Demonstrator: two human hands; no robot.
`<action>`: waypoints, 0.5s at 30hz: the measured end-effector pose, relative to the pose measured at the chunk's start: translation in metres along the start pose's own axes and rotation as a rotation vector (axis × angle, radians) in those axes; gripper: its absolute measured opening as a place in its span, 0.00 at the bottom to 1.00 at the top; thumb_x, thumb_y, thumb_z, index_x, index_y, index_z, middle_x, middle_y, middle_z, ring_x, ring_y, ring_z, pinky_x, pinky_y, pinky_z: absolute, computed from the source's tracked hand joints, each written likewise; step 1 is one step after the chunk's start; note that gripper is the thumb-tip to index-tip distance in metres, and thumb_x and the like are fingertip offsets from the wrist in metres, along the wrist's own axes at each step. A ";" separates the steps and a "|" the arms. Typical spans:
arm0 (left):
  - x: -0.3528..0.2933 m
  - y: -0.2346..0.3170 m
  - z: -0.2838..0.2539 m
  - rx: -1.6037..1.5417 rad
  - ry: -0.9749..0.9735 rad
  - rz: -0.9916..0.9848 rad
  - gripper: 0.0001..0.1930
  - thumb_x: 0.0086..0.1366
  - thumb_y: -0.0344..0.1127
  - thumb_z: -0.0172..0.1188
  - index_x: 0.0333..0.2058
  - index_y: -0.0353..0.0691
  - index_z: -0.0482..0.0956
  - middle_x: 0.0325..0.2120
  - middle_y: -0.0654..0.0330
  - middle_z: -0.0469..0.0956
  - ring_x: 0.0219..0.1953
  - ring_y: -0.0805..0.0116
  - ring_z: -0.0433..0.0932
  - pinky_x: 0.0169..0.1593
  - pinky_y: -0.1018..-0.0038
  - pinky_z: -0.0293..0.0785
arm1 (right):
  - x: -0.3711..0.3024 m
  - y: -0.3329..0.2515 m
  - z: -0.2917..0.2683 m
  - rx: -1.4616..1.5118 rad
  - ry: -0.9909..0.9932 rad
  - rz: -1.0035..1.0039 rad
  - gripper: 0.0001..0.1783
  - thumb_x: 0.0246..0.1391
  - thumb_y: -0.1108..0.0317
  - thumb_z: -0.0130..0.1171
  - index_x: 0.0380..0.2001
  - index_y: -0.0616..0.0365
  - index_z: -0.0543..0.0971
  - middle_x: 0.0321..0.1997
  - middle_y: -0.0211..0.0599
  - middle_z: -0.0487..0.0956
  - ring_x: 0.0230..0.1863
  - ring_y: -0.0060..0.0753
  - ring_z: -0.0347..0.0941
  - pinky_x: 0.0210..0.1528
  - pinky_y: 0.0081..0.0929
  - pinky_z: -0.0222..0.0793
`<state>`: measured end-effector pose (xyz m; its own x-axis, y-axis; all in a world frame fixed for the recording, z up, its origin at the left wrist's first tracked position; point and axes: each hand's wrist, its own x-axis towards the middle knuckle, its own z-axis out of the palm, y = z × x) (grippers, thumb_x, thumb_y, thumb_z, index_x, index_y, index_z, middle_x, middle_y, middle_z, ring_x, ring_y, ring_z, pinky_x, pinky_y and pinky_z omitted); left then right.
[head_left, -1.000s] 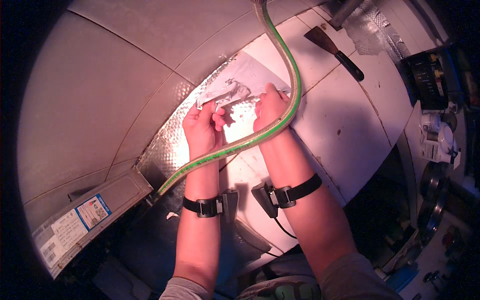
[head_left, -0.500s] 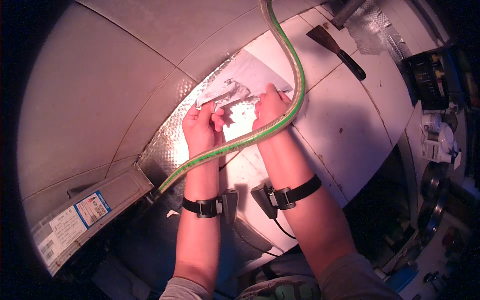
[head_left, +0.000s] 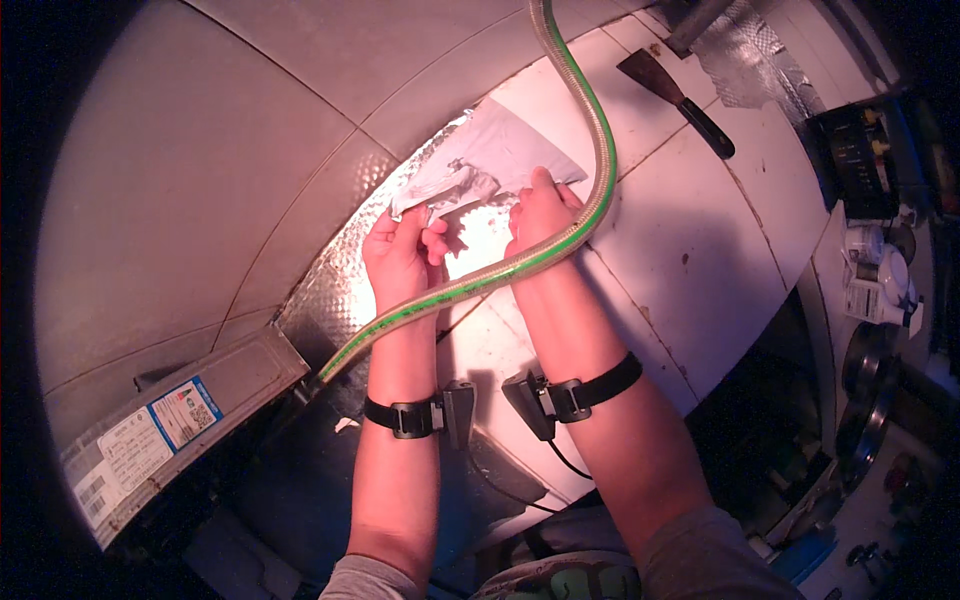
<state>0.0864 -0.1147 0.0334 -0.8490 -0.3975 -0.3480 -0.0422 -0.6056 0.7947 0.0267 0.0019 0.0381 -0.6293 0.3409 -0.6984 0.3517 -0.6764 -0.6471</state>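
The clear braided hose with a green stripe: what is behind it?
The hose crosses in front of the bare left forearm, bare right forearm and white tiled surface. The skin and tile directly behind it are covered.

Prob. a kitchen; home or comm., can't tell. Signs: lg. tiled wall (head_left: 200, 190) w/ dark grout; white tiled table (head_left: 730, 235), stained, w/ shiny embossed foil (head_left: 335, 285) along wall edge; braided hose (head_left: 598, 125) w/ green stripe, ending nr. a stickered metal casing (head_left: 255, 362); black-handled scraper (head_left: 680, 102) on top; far R, white tubs (head_left: 888, 272) & dark, round pan-like items (head_left: 868, 400), blurry.
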 end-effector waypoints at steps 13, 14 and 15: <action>-0.006 0.000 -0.008 -0.008 0.005 -0.019 0.03 0.64 0.25 0.56 0.36 0.33 0.77 0.21 0.54 0.79 0.14 0.76 0.72 0.18 0.83 0.68 | -0.011 -0.002 -0.006 -0.090 -0.039 0.030 0.13 0.59 0.66 0.56 0.24 0.55 0.64 0.18 0.28 0.64 0.13 0.18 0.54 0.11 0.20 0.46; -0.007 0.000 -0.008 -0.011 0.007 -0.023 0.03 0.64 0.25 0.56 0.36 0.33 0.77 0.21 0.54 0.79 0.14 0.76 0.72 0.18 0.83 0.68 | -0.013 -0.003 -0.006 -0.117 -0.047 0.037 0.14 0.59 0.65 0.55 0.24 0.54 0.64 0.18 0.27 0.64 0.13 0.18 0.55 0.11 0.20 0.46; -0.008 0.000 -0.007 -0.016 0.002 -0.026 0.03 0.64 0.25 0.56 0.36 0.33 0.77 0.21 0.54 0.79 0.14 0.76 0.72 0.18 0.83 0.68 | -0.011 -0.002 -0.006 -0.119 -0.045 0.029 0.14 0.60 0.64 0.55 0.24 0.54 0.64 0.18 0.27 0.64 0.13 0.18 0.55 0.12 0.20 0.46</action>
<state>0.0966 -0.1168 0.0329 -0.8468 -0.3831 -0.3691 -0.0555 -0.6264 0.7775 0.0371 0.0036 0.0449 -0.6471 0.2914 -0.7045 0.4483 -0.6020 -0.6608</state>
